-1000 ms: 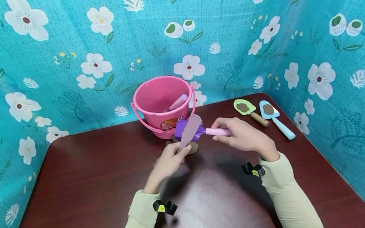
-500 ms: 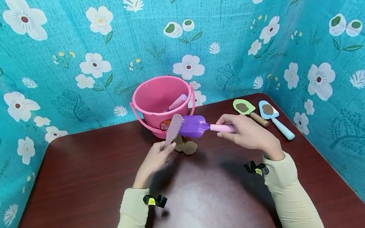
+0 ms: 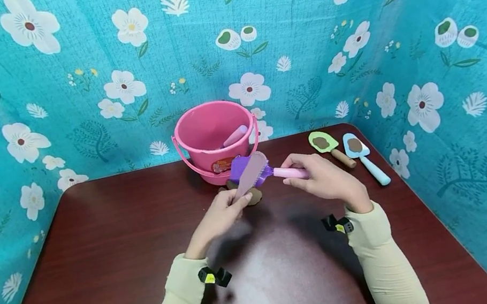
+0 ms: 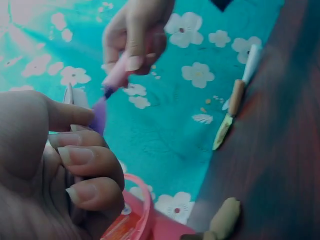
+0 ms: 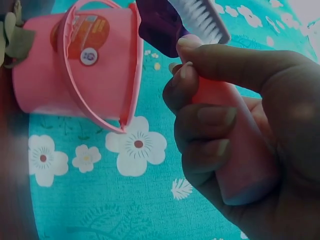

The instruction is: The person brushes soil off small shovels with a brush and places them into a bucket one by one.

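In the head view my left hand grips the handle of a mauve brush. Pale bristles show under its head in the right wrist view. Across from it, my right hand holds a purple trowel by its pink handle, fingers curled round it. The brush head overlaps the trowel's blade, bristle side toward it. Both tools are raised in front of a pink bucket. Below them, brown lumps lie on the table, partly hidden by the brush and left hand.
Inside the bucket leans a tool with a lilac handle. At the back right lie a green trowel with a wooden handle and a light blue trowel, both with brown patches on their blades. Flowered teal cloth hangs behind the table.
The brush swept left to the trowel's tip, then came back right over the blade. The trowel shifted slightly right and back left, staying in my right hand.
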The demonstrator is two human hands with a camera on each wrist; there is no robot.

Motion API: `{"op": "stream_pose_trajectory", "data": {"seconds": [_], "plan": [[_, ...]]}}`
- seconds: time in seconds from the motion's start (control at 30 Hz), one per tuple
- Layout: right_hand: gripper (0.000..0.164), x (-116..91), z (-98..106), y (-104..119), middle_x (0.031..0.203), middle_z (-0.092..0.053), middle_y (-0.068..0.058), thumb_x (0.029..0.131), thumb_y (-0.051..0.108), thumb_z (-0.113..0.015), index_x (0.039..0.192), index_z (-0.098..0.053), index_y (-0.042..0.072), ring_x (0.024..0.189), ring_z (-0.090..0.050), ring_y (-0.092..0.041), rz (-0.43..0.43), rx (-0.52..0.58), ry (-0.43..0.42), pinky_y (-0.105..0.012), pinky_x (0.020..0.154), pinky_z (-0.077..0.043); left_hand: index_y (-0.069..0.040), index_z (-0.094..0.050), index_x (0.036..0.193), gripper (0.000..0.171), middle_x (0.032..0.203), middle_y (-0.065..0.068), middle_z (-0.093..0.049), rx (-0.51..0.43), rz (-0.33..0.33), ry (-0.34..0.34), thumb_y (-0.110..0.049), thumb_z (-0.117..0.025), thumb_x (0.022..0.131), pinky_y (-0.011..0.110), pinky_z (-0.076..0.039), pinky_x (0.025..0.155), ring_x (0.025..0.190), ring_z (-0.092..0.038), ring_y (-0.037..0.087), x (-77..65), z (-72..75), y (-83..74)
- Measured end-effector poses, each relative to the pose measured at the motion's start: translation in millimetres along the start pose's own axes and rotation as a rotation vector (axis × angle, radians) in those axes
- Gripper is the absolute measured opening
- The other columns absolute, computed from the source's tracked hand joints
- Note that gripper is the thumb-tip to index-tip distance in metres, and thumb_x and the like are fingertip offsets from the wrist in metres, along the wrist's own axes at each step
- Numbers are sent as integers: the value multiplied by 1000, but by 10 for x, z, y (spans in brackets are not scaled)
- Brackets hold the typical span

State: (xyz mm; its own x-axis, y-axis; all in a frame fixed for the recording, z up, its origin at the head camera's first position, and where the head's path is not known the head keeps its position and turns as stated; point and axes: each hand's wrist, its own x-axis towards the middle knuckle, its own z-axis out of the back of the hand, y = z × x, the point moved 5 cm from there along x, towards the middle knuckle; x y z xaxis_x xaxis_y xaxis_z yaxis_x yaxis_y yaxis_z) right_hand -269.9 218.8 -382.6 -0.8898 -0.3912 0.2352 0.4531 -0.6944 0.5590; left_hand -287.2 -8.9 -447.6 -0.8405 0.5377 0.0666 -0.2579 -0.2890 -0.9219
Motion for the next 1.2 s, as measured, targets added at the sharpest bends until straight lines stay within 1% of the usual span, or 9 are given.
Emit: {"op": "stream_pose_trajectory", "data": {"seconds": [0.1,0.27,0.47,0.6,0.7,0.83,0.97,1.07,1.2], "plan": [[27,0,-8,6,83,-60,12,82,37,-70,104,-60,24,71,-55,-10,3,-23,-2,-30,64,-48,-10,-53,74,33,54,2,-41,71,-6,-22,-36,-54,93,26,-27,43,46,-36,11,7,-23,22],[25,-34,28,0,84,-60,12,84,40,-67,103,-59,26,72,-55,-10,-7,-40,0,-30,66,-48,-10,-58,75,29,58,-1,-39,123,-7,-108,-31,-54,94,25,-28,47,51,-35,10,48,89,154],[27,-56,79,-9,88,-60,10,84,39,-67,105,-59,25,75,-54,-11,-20,-32,-7,-31,68,-48,-6,-55,76,32,58,1,-39,170,53,-164,-33,-53,94,26,-29,46,51,-35,13,74,263,332],[27,-53,85,-20,88,-60,10,84,38,-67,105,-59,24,76,-54,-12,-19,-23,-12,-32,68,-48,-2,-53,76,36,57,2,-39,170,78,-179,-33,-53,94,26,-30,45,49,-36,14,57,329,358],[27,-47,72,-32,89,-60,10,84,38,-67,106,-59,24,76,-54,-12,-18,-11,-16,-31,68,-48,-1,-54,77,35,56,2,-39,130,62,-167,-32,-54,94,26,-29,44,47,-36,13,30,323,289],[27,-44,36,-36,89,-61,13,83,42,-66,105,-59,26,77,-55,-10,-10,-16,-12,-30,67,-49,-6,-56,78,30,54,2,-40,40,24,-84,-31,-55,93,26,-30,42,45,-36,13,3,207,152],[28,-30,8,-10,88,-61,14,83,43,-66,105,-59,27,76,-56,-9,10,-20,-3,-29,66,-49,-8,-55,74,32,51,3,-40,19,-5,-13,-35,-56,92,27,-28,40,43,-35,12,1,71,56],[28,-23,8,20,86,-61,11,83,40,-68,104,-59,25,73,-55,-11,19,-9,6,-30,65,-49,-9,-54,72,35,51,2,-40,51,-18,-13,-37,-55,93,26,-27,41,44,-35,11,26,32,62],[26,-33,37,42,84,-60,11,83,39,-67,104,-60,25,72,-55,-10,17,-19,3,-30,64,-48,-8,-57,76,30,53,0,-39,54,5,-61,-33,-55,93,25,-28,42,45,-36,11,52,95,145]]}}
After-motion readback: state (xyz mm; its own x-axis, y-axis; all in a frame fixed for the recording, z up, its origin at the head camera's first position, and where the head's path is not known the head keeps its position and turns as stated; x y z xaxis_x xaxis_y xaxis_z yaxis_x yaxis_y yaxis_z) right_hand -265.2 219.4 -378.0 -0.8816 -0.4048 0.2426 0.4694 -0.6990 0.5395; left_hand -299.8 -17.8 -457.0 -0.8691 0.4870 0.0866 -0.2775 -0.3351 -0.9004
